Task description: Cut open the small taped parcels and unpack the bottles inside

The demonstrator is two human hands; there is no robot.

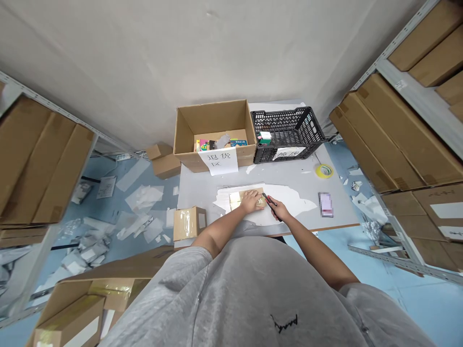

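Bracing the small cardboard box (235, 199) with your left hand (251, 201), you have its fingers laid across the top; whether they clasp the sides, I cannot tell. Your right hand (278, 209) is closed around a black-handled tool (270, 201), its front end right by the box's right end and close to your left fingers. If that end is sharp and skids, those fingers could be nicked; a deep push could mark whatever is inside. The box lies over a loose white sheet (300, 205) on the table (195, 187), so a sideways shove might make both slide. Farther left, a wide swing of your elbow could knock the taped box (185, 224) at the table's near left corner.

As for what can't be read: the large open carton (119, 264) by your left side is cut off by the lower edge. Your left hand covers the middle of the small box, and the tool's tip is too small to make out. The flat pinkish item (326, 205) to your right is pixelated. Beyond, the front wall of the signed carton (246, 155) hides part of its contents, and the paper on the black crate (265, 156) is hard to read.
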